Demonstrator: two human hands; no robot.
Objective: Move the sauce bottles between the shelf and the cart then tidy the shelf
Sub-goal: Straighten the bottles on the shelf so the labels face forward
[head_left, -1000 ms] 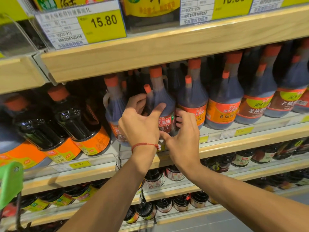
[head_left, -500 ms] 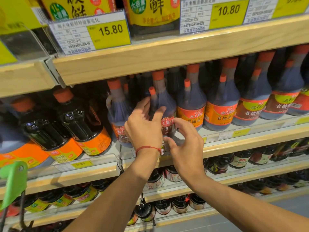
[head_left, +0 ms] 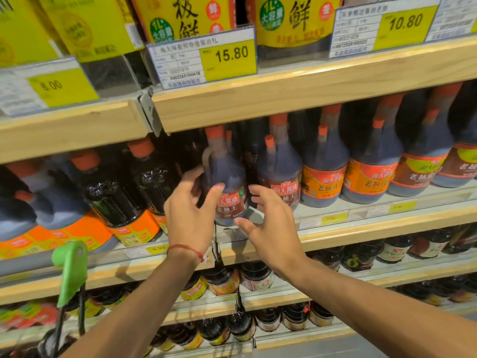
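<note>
On shelf (head_left: 361, 229) edge: dark sauce bottle (head_left: 227, 174), orange cap (head_left: 214, 131), maroon label (head_left: 230, 204).

Dark, orange-capped, maroon-labelled bottle (head_left: 227, 171); yellow-and-white price tag (head_left: 228, 60); bright green cart handle (head_left: 71, 264)

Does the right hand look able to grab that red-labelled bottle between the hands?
Probably yes. The right hand is open right beside the bottle, which stands at the front edge of the shelf with nothing between them; the left hand is at its other side.
</note>
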